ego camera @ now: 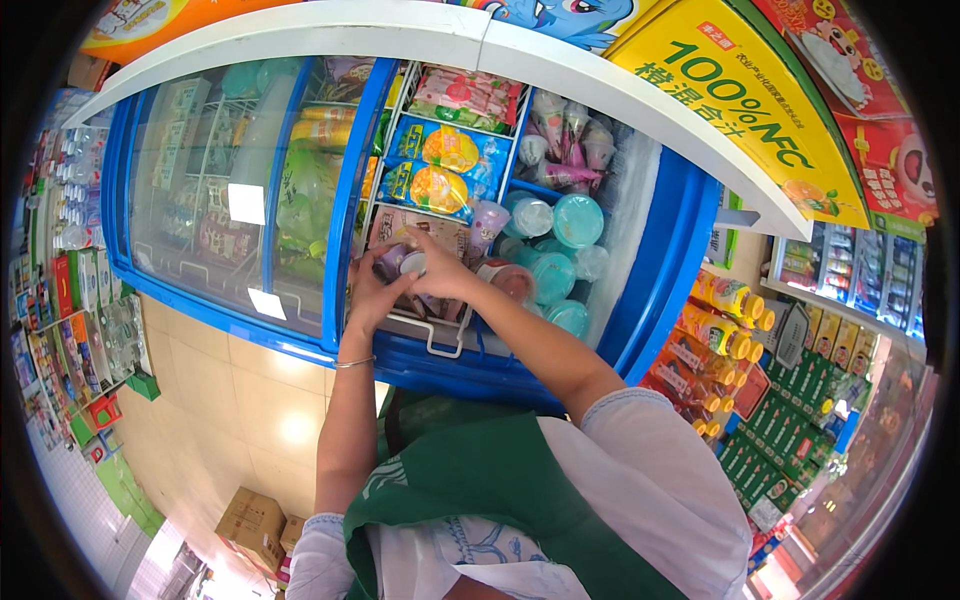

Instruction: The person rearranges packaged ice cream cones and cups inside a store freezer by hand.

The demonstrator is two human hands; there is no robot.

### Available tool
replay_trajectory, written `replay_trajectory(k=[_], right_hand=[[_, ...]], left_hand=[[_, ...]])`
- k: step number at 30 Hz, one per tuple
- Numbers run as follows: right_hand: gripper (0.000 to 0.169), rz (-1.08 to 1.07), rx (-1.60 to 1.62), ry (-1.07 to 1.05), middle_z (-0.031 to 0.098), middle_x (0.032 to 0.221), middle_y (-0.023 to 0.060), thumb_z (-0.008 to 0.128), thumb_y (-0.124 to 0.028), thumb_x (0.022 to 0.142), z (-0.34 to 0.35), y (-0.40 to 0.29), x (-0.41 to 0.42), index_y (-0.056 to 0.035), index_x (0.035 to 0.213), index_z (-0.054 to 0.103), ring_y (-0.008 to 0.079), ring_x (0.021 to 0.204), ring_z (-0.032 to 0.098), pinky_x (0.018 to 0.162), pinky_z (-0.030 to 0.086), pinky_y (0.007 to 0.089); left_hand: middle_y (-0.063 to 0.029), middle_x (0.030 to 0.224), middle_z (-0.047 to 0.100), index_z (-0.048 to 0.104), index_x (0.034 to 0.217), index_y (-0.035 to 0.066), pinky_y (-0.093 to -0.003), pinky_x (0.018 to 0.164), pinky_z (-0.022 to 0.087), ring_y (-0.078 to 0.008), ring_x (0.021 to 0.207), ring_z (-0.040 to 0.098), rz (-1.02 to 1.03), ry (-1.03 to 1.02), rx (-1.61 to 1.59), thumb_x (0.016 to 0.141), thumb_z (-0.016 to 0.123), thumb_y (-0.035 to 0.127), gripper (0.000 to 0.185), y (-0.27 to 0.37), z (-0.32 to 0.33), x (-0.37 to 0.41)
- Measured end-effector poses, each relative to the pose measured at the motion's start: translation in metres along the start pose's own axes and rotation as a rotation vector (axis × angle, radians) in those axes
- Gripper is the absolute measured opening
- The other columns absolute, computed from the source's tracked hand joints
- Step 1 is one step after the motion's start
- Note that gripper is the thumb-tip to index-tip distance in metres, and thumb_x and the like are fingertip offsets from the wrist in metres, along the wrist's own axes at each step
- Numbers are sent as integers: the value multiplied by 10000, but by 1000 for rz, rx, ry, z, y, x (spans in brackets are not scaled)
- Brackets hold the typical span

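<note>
Both my hands reach into a wire basket point(442, 322) at the near side of an open chest freezer point(480, 367). My left hand point(370, 289) curls around a purple ice cream cup point(391, 261). From the other side, my right hand point(442, 274) has its fingers about a white-topped purple cup point(412, 263) right beside it. The fingers partly hide both cups. Under and behind them lie pink-brown ice cream packs point(435, 229). Just right of my right hand, another purple cup point(489, 221) leans on these packs, and a tub with a reddish top point(506, 281) sits partly behind my forearm.
Blue mango ice packs point(446, 169) and pink packs point(465, 97) fill the basket's far part. Teal-lidded tubs point(577, 221) and wrapped cones point(566, 142) stand at right. A blue-framed glass lid point(217, 202) covers the left side. A white ledge point(420, 41) overhangs the back.
</note>
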State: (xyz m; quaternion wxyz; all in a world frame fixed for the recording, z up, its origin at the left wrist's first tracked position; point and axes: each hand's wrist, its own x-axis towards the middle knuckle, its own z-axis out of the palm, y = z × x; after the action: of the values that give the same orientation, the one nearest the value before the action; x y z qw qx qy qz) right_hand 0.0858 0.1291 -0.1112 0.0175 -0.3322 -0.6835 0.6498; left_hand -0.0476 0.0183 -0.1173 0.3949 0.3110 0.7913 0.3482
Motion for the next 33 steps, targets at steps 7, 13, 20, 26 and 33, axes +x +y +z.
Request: replay_trajectory(k=[7, 13, 20, 26, 33], right_hand=[[919, -21, 419, 153, 416, 1323, 135, 769, -61, 582, 9, 39, 14, -26, 1376, 308, 231, 1197, 417, 968, 367, 320], [850, 165, 863, 218, 451, 1258, 178, 737, 0, 615, -18, 12, 18, -24, 1362, 331, 253, 1126, 477, 894, 424, 338], [742, 77, 1236, 308, 554, 1124, 158, 705, -63, 766, -48, -11, 16, -90, 1377, 287, 233, 997, 582, 819, 492, 366], [627, -55, 1453, 224, 569, 1136, 109, 673, -97, 789, -85, 10, -2, -119, 1336, 369, 232, 1022, 567, 873, 470, 393], [594, -421, 1236, 368, 489, 1261, 114, 652, -281, 809, -188, 34, -24, -100, 1317, 402, 276, 1174, 465, 1008, 363, 436]], left_hand=[[-138, 1250, 449, 249, 1394, 30, -309, 897, 437, -203, 1132, 466, 39, -254, -584, 711, 736, 48, 838, 21, -3, 4], [-130, 1383, 342, 212, 1430, 82, -323, 941, 411, -227, 1166, 457, 9, -237, -679, 689, 722, -21, 905, 31, -3, 10], [-142, 1249, 467, 145, 1429, 56, -296, 878, 451, -191, 1078, 511, 170, -100, -569, 726, 702, -24, 901, 56, 31, 23], [-192, 1219, 488, 69, 1404, -43, -323, 897, 440, -217, 1071, 521, 174, -61, -599, 820, 663, 126, 851, 114, 66, 52], [-195, 1283, 442, 180, 1392, -27, -334, 987, 343, -260, 1178, 434, 440, -284, -292, 831, 634, 218, 762, 176, 131, 99]])
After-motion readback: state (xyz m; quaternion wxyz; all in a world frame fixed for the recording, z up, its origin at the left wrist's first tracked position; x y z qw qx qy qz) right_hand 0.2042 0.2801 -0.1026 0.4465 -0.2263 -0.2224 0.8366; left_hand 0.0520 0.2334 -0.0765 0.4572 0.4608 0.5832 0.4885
